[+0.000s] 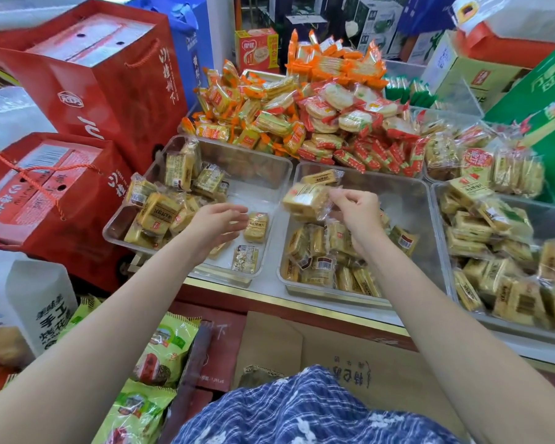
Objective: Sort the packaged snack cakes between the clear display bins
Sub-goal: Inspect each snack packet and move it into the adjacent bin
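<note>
Three clear display bins stand side by side on the counter: a left bin [257, 174], a middle bin [407, 200] and a right bin [551, 219]. All hold yellow packaged snack cakes. My right hand [356, 208] pinches the wrapper edge of one snack cake [306, 198], held above the left side of the middle bin. My left hand [217, 221] hovers over the left bin with relaxed fingers, holding nothing. A single cake [256, 226] lies just right of its fingertips, and another pack [245, 258] sits near the bin's front edge.
Heaps of orange-wrapped [253, 116] and red-wrapped [350, 123] snacks fill the bins behind. Red gift boxes [87, 78] stand at the left. Green bags [164, 344] and a cardboard box [334, 354] sit below the counter edge.
</note>
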Demonstrator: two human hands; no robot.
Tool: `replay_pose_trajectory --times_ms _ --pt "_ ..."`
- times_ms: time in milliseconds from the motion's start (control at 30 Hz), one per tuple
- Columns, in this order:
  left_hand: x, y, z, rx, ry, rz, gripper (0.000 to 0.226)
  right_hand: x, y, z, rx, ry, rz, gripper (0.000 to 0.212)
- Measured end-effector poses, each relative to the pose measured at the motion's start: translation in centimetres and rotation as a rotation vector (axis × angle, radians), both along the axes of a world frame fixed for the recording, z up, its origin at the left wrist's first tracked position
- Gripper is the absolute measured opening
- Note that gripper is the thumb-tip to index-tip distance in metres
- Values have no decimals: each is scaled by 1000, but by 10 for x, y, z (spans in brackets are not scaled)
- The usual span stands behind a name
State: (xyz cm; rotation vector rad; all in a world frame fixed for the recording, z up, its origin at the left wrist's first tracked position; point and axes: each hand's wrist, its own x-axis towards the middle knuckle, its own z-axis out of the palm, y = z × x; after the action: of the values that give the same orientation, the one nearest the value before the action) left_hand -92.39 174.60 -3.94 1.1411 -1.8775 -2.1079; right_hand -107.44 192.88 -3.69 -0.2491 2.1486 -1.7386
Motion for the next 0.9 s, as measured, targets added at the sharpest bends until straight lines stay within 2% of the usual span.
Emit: replay_pose_trajectory --times_ms 67,133,200,267,367,467,567,667,800,900 --pt "-2 0 -9 -32 -40 39 16 -12 5 -5 -32 -26 -175 24" --pt "-5 2 -17 -35 -60 78 14 -24 10 -11 -30 -45 -284 16" --pt "-9 2 -23 -78 -83 89 18 -29 17 -17 46 -5 -318 8" --pt "-10 1 -31 -171 -122 43 26 -30 23 -22 112 21 -336 13" --pt "-7 -6 -45 -401 -224 -65 31 -27 25 -24 149 100 -290 10" --pt "4 -16 -54 -690 -324 -137 31 -17 6 -14 157 251 -135 9" --pt "15 -33 -62 -943 -378 -216 31 -3 -28 -8 168 341 123 10" --pt "17 -48 -70 -1159 -517 -298 32 6 -66 -12 294 364 418 27" --pt "18 -51 -80 -1263 -462 -199 32 12 -119 -35 546 342 768 55" --pt "20 -50 -81 -1266 -510 -136 31 15 -155 -62 834 443 1012 73"
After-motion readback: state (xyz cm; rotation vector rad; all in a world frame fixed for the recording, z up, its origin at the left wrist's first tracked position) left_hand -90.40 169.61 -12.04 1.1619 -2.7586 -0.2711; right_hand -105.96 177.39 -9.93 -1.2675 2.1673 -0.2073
